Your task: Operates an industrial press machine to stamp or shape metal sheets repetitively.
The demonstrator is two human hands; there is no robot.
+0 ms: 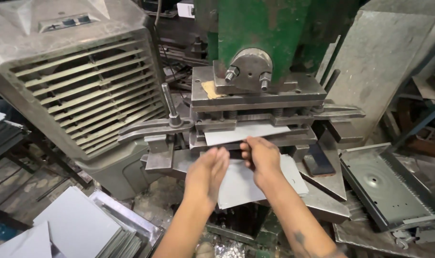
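Grey sheet-metal blank (248,179) lying on the press bed front edge, pinched by right hand (261,160) at its rear edge, left hand (209,169) flat and open against it. Fingers close under the green press (270,28) die (255,107): crush risk if ram cycles. No packages, labels or signs legible.

Single head-worn view, looking down and forward, close over the hands (234,165), facing the green press (270,28)

narrow die slot (248,135) ahead, clamp arms (150,128) flanking, cooler (79,81) crowding left
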